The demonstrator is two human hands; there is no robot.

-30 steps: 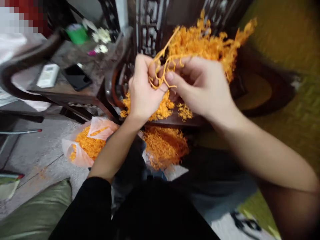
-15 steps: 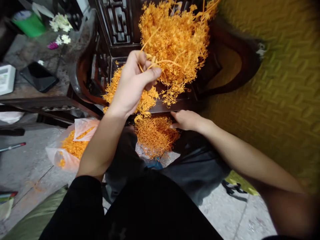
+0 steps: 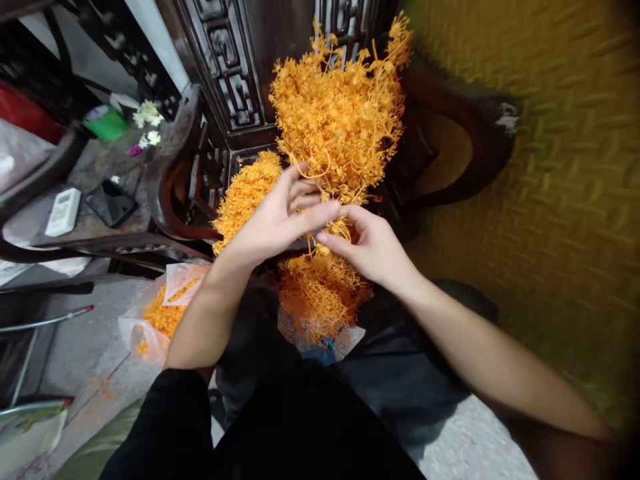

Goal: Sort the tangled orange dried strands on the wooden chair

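Observation:
A big bunch of orange stringy sprigs (image 3: 340, 113) leans against a dark carved wooden chair (image 3: 225, 73). My left hand (image 3: 273, 220) reaches into the bunch's lower edge, fingers spread around thin orange stems. My right hand (image 3: 370, 247) meets it from the right, fingertips pinching the same stems just below the bunch. A smaller orange heap (image 3: 245, 193) lies on the chair seat left of my hands. Another orange heap (image 3: 317, 297) sits in my lap below them.
A clear plastic bag of orange bits (image 3: 160, 313) lies on the grey floor at left. A side table (image 3: 95, 167) holds a black phone (image 3: 111, 203), a white remote (image 3: 61, 212), a green cup (image 3: 105, 123) and white flowers. Yellow-green cushion (image 3: 550, 167) fills the right.
My right hand rose from the lap heap to the bunch's lower edge. My left hand dropped and opened its fingers around the stems. The view tilted slightly.

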